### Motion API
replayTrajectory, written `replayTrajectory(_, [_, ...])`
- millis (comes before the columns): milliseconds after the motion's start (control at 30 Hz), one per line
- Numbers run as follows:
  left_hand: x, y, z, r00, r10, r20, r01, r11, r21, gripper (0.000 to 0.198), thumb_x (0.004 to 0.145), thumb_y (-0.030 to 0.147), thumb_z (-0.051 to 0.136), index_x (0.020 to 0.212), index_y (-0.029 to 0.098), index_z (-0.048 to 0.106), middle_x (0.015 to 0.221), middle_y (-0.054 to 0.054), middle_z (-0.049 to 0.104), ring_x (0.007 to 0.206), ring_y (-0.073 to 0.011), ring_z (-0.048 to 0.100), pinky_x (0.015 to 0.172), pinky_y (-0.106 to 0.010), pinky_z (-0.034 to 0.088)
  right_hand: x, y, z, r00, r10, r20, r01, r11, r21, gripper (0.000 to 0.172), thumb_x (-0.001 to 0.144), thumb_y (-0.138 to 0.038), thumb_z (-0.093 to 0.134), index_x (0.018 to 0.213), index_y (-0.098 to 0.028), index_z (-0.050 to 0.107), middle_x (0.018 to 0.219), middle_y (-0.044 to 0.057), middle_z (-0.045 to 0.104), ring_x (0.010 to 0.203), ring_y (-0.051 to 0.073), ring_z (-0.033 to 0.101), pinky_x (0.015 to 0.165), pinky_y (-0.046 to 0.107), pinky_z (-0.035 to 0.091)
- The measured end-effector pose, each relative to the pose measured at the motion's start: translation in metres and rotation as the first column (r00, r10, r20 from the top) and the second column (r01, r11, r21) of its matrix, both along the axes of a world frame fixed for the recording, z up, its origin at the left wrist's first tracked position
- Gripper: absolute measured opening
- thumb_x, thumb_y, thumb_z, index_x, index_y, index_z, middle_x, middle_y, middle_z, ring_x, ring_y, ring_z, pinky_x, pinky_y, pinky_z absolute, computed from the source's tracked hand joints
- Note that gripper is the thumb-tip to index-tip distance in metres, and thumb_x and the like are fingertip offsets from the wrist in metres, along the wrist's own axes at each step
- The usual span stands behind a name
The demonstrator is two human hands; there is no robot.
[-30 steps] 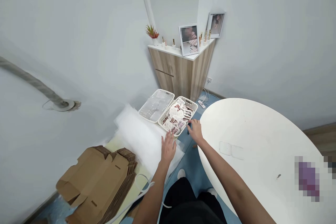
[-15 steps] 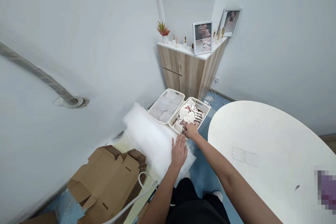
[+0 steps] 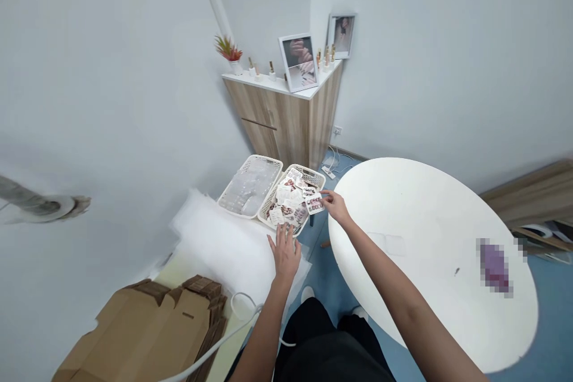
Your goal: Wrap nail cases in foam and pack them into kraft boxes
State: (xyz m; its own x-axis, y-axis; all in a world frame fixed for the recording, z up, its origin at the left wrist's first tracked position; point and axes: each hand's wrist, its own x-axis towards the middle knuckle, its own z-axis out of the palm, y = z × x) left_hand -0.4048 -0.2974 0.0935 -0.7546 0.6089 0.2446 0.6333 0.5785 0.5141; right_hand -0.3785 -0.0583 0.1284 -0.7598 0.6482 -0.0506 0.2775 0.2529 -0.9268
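The right hand (image 3: 335, 207) lies at the near right corner of a white lattice-sided plastic basket (image 3: 310, 171), and its fingers (image 3: 324, 194) close together on the right end of a small white rectangular printed card (image 3: 314, 203). The card projects from a heap of printed packets (image 3: 289, 200) over the basket's right rim. Its long axis runs roughly from upper left to lower right. The left hand (image 3: 285, 253) sits lower in the frame, below the basket, over a white foam sheet (image 3: 215, 239). Its fingers (image 3: 285, 230) spread apart, with the tips near the basket's near rim. The right hand is the nearer to the card.
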Motion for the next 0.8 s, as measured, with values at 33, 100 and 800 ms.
replayTrajectory(33, [0.004,0.01,0.001,0.999,-0.037,-0.014,0.037,0.999,0.015,0.048,0.092,0.021,0.038,0.139,0.017,0.047,0.147,-0.014,0.045,0.145,-0.0312,0.025,0.117,-0.062,0.009,0.017,0.012,-0.003,0.998,-0.05,-0.034,0.049,0.998,-0.027,0.039,0.075,-0.039,0.057,0.107,-0.017,0.064,0.063,-0.002,0.064,0.06,0.016,0.058,0.061,0.028,0.044])
replayTrajectory(100, [0.015,0.033,0.001,0.988,-0.154,-0.027,0.155,0.987,0.033,0.049,0.094,0.023,0.037,0.142,0.018,0.042,0.15,-0.012,0.042,0.146,-0.029,0.023,0.118,-0.058,0.018,0.057,0.035,-0.011,0.987,-0.157,-0.04,0.155,0.987,-0.043,0.041,0.073,-0.041,0.057,0.105,-0.016,0.064,0.06,-0.002,0.062,0.059,0.016,0.057,0.06,0.028,0.044])
replayTrajectory(800, [0.123,0.195,-0.105,0.707,-0.68,0.195,0.707,0.672,-0.222,0.07,0.087,0.023,0.045,0.151,0.015,0.019,0.156,-0.013,0.03,0.146,-0.0252,0.025,0.117,-0.048,0.026,0.24,0.054,-0.114,0.829,-0.476,0.295,0.442,0.879,0.178,0.025,0.08,-0.029,0.051,0.1,-0.022,0.065,0.09,0.004,0.066,0.084,0.021,0.062,0.078,0.032,0.048])
